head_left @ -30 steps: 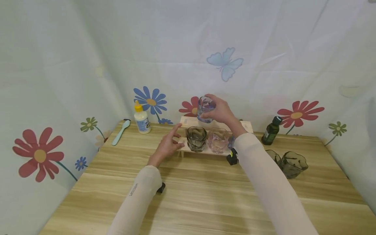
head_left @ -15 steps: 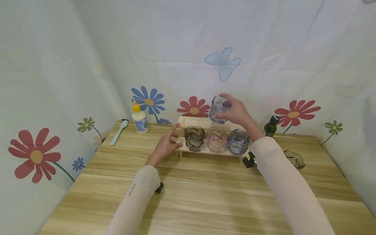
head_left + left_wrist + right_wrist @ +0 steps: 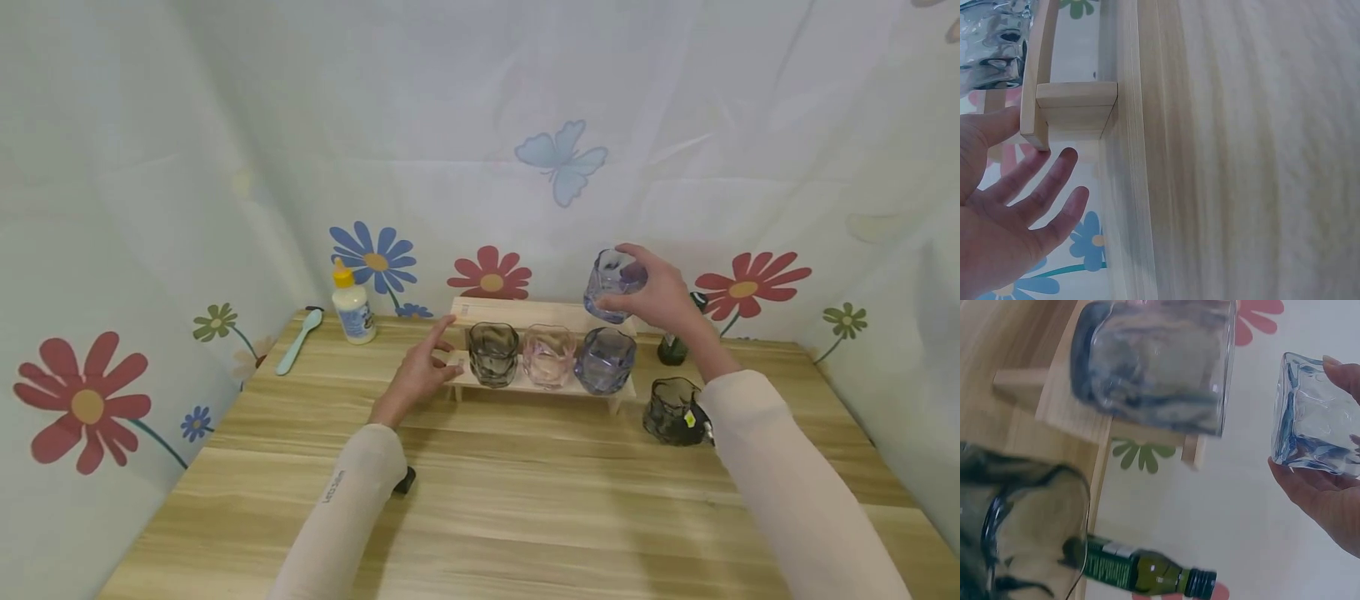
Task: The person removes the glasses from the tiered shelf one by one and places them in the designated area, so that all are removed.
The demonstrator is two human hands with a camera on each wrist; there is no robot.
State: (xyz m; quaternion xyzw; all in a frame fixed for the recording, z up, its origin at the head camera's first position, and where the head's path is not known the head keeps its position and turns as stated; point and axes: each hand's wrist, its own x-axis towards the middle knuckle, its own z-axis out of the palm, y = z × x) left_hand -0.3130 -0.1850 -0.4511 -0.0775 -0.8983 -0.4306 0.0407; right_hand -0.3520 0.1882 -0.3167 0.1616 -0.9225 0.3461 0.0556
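Observation:
My right hand (image 3: 660,292) grips a bluish clear glass tumbler (image 3: 609,283) by its sides, thumb and fingers around it. It is held above the right end of the upper tier of a small wooden two-step stand (image 3: 517,312); a gap shows between them in the right wrist view. On the lower tier stand a grey tumbler (image 3: 492,357), a pink tumbler (image 3: 549,358) and a bluish-purple tumbler (image 3: 606,362). At the stand's left end, my left hand (image 3: 420,371) has its thumb at the lower board and its index fingertip at the upper tier, other fingers loosely extended.
Right of the stand, a dark grey tumbler (image 3: 670,412) is partly covered by the right wrist. Behind my right hand is a green bottle (image 3: 1141,569). A yellow-capped bottle (image 3: 354,312) and a pale green spoon (image 3: 300,342) are at left. A flowered curtain (image 3: 420,125) hangs behind.
My right hand has carried the bluish tumbler rightward above the upper tier, uncovering the bluish-purple tumbler on the lower one. My left hand has stayed at the stand's left end.

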